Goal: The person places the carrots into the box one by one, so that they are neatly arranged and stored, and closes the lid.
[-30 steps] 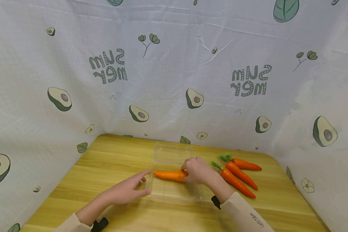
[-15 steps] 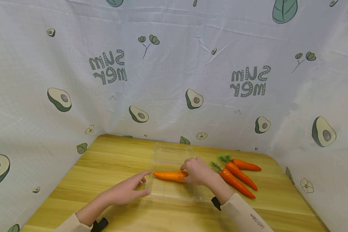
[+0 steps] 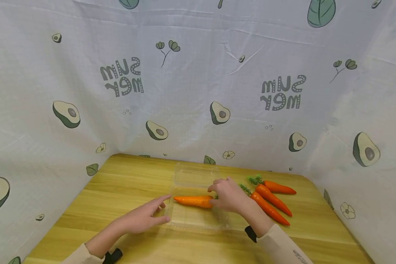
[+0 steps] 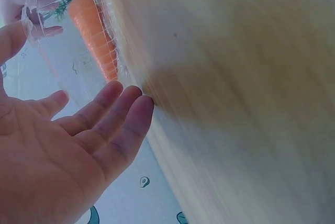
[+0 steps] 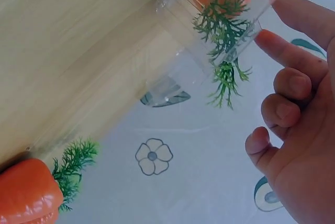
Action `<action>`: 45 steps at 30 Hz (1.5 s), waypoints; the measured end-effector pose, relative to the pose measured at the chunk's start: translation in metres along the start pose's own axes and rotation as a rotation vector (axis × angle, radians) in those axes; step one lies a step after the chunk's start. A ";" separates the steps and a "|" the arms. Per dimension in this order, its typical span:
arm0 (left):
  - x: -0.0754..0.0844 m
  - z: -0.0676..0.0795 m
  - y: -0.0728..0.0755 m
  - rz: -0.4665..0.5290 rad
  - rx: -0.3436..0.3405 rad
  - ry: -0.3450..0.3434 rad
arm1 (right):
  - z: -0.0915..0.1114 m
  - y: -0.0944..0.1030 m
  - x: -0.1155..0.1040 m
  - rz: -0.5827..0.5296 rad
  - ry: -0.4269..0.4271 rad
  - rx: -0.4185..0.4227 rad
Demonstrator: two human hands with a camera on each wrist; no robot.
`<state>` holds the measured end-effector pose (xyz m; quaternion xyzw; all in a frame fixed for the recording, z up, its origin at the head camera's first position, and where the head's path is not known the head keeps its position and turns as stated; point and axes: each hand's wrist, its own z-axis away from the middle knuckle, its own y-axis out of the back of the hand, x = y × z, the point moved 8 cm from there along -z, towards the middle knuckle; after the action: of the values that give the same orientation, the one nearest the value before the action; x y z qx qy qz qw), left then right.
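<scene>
An orange carrot [image 3: 193, 201] lies in a clear plastic box [image 3: 198, 226], its narrow tip toward the left. My right hand [image 3: 230, 194] is just off the carrot's thick end at the box's right side. In the right wrist view, thumb and forefinger are parted near the green leaves [image 5: 225, 41], with nothing pinched; the other fingers bend loosely. My left hand [image 3: 144, 216] stays at the box's left wall, thumb and fingers spread and holding nothing. The left wrist view has its fingertips [image 4: 141, 106] close to the box wall, below the carrot's tip.
Three more carrots [image 3: 271, 208] with green tops lie side by side on the wooden table [image 3: 132, 176], right of the box. The box's clear lid [image 3: 196, 172] lies folded back behind it. A printed cloth [image 3: 184, 91] hangs around the table's back and sides.
My right hand has let go of the carrot and drawn slightly to the right, so more of its thick end and leaves shows. The left hand has stayed in place.
</scene>
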<state>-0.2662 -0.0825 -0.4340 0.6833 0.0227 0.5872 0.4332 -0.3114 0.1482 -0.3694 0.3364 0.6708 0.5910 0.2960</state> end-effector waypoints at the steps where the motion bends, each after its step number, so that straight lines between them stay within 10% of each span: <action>1: 0.000 0.000 0.000 0.002 0.001 -0.001 | 0.001 0.001 0.000 0.002 -0.002 0.005; 45: -0.002 0.001 -0.001 -0.012 0.012 0.007 | 0.069 0.027 0.054 -0.120 -0.164 0.124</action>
<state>-0.2657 -0.0832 -0.4360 0.6839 0.0318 0.5868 0.4323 -0.2858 0.2343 -0.3510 0.3607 0.6983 0.5001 0.3635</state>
